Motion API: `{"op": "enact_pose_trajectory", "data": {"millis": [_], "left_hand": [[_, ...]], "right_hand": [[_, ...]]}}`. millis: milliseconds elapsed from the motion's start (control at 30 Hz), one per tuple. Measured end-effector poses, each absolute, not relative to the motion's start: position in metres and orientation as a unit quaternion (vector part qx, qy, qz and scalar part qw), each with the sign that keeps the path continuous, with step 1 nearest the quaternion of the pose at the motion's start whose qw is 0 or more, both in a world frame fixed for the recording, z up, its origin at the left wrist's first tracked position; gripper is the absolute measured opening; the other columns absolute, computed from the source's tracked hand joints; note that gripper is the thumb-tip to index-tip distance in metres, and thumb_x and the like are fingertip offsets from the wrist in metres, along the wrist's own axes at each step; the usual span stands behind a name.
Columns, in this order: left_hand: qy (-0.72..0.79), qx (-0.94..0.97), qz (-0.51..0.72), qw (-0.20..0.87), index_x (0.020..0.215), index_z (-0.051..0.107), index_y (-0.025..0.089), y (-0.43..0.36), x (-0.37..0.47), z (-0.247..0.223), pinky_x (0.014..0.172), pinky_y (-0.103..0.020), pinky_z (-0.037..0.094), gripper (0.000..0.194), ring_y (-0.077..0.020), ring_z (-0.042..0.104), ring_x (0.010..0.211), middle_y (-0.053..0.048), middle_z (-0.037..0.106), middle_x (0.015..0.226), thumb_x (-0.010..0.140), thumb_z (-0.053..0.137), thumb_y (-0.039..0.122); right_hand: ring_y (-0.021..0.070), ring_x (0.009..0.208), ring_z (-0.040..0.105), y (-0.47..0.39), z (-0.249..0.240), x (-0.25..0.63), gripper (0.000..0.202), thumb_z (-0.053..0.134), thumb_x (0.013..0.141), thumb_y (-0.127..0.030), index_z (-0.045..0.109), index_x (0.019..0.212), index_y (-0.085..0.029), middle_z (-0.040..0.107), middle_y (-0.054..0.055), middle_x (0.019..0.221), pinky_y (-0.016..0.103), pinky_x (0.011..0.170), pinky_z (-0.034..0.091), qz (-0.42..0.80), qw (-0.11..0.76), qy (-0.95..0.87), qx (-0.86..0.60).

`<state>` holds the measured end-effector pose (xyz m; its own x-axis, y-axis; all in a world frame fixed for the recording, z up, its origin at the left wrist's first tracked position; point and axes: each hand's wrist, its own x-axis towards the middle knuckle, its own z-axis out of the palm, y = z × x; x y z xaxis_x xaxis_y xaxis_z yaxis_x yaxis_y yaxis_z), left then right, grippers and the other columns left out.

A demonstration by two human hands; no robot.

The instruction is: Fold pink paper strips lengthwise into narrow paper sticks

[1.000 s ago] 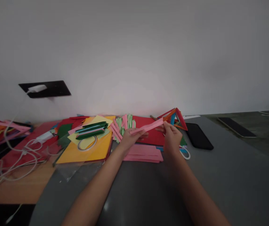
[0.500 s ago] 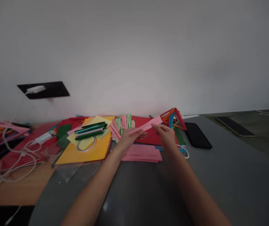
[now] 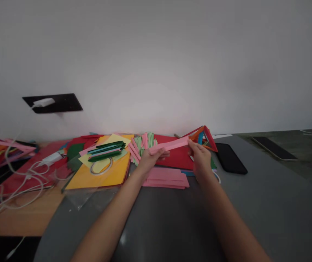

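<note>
A pink paper strip is stretched between my two hands, slightly higher at its right end. My left hand grips its left end between thumb and fingers. At the right end, my right hand pinches the strip between thumb and fingertips. Beneath the hands lies a stack of pink paper strips on the grey table. Behind the held strip is a sheet of red paper, and folded pink and light green strips are bunched to its left.
Folded dark green strips and a roll of tape rest on yellow-orange paper. A frame of folded paper stands beyond my right hand, near a black phone. White cables tangle at the left. A wall rises behind.
My right hand has slid rightward along the pink strip to its right end. The strip is now straighter and more level. My left hand keeps its hold.
</note>
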<state>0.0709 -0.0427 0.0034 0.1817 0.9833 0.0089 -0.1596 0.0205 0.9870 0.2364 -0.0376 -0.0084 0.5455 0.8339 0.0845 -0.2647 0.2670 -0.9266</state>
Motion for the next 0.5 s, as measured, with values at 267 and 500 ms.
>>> {"op": "enact_pose_trajectory", "data": {"millis": [267, 500], "left_hand": [[0.41, 0.409, 0.602, 0.549, 0.079, 0.052, 0.012, -0.029, 0.063, 0.004, 0.071, -0.033, 0.049, 0.033, -0.0225, 0.063, 0.079, -0.012, 0.067, 0.078, 0.074, 0.048, 0.045], [0.419, 0.456, 0.586, 0.523, 0.079, 0.057, 0.013, -0.023, 0.053, 0.007, 0.066, -0.031, 0.05, 0.034, -0.021, 0.064, 0.074, -0.008, 0.066, 0.07, 0.07, 0.052, 0.046]], "right_hand": [[0.0114, 0.05, 0.053, -0.04, -0.01, 0.234, 0.028, 0.065, 0.056, -0.042, 0.06, 0.058, -0.014, 0.06, 0.0, 0.052, 0.022, 0.051, 0.039, 0.381, 0.661, -0.398, -0.509], [0.0146, 0.06, 0.056, -0.038, -0.008, 0.237, 0.033, 0.055, 0.066, -0.045, 0.059, 0.075, -0.014, 0.062, 0.005, 0.068, 0.026, 0.056, 0.042, 0.277, 0.698, -0.386, -0.535]]}}
